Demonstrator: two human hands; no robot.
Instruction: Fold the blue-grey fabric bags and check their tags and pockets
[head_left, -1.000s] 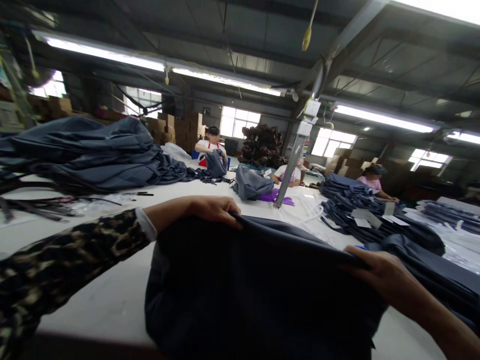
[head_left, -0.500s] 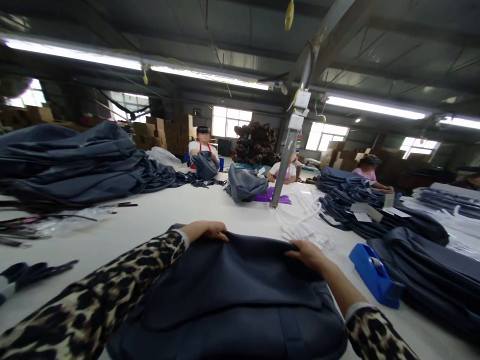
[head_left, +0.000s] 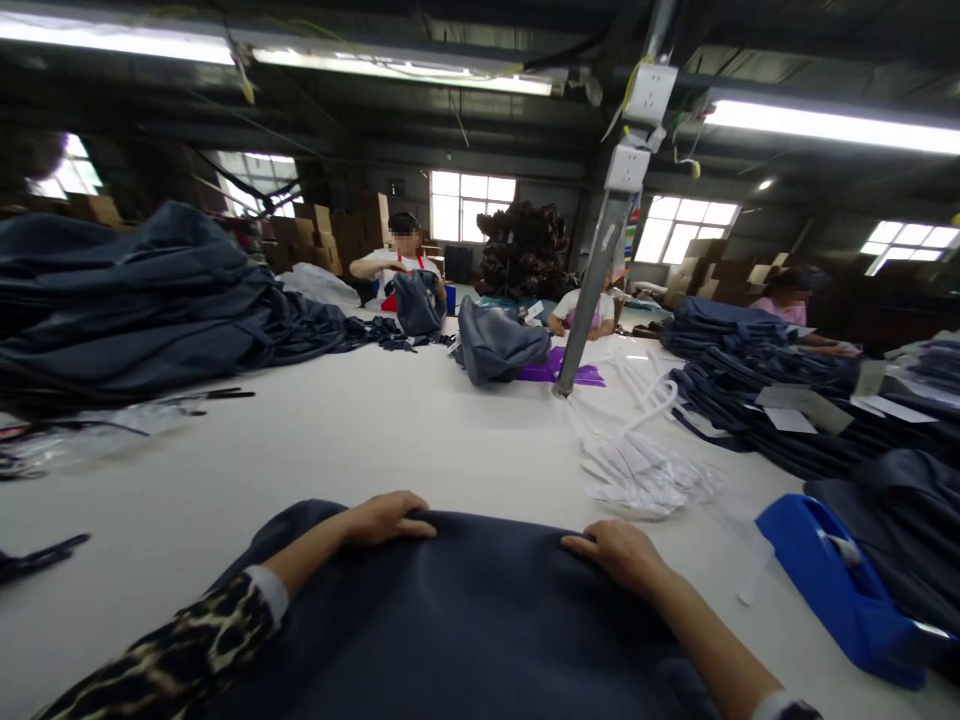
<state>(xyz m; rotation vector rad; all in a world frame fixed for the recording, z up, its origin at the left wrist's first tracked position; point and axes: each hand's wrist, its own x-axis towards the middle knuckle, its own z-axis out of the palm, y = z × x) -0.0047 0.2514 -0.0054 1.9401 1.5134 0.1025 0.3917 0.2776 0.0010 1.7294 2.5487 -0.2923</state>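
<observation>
A large dark navy bag [head_left: 487, 620] fills the bottom middle of the head view, its far edge running between my two hands. My left hand [head_left: 386, 518] is closed over that edge on the left, thumb on the near face and fingers behind it. On the right, my right hand [head_left: 621, 552] pinches the same edge in a like way. The fingers of both hands are partly hidden behind the material. The lower part of the bag runs out of view.
A blue tape dispenser [head_left: 847, 590] stands at right beside stacked navy bags [head_left: 757, 400]. A metal post [head_left: 592, 290] rises from the white table [head_left: 315, 440]. Clear plastic [head_left: 645, 470] lies before it. Navy bags [head_left: 135, 300] are heaped at left. Co-workers [head_left: 401, 262] work across the table.
Both hands have drawn the bag's far edge nearer, and more of the white table shows beyond it. The view has tilted down. The co-worker opposite has shifted a hand on a navy bag.
</observation>
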